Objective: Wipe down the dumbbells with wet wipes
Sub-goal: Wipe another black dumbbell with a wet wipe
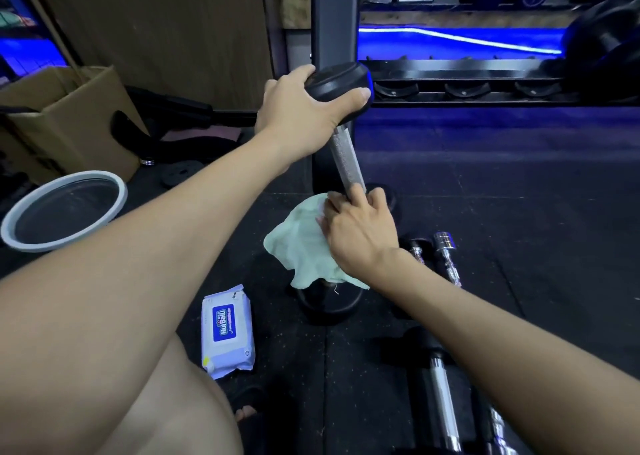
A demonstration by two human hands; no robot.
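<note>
A black dumbbell [346, 156] stands tilted on end on the floor, its knurled steel handle running up to the top head. My left hand [304, 108] grips that top head. My right hand [356, 226] holds a pale green cloth [301, 246] against the lower end of the handle, fingers curled round the bar. The cloth drapes over the bottom head [329, 305]. A white and blue pack of wet wipes [227, 331] lies on the floor left of the dumbbell.
Two small chrome dumbbells [446, 253] and a larger one [440, 385] lie on the dark rubber floor at right. A round grey basin [65, 208] and a cardboard box [69, 118] sit at left. A dumbbell rack [467, 84] stands behind. My knee shows at bottom left.
</note>
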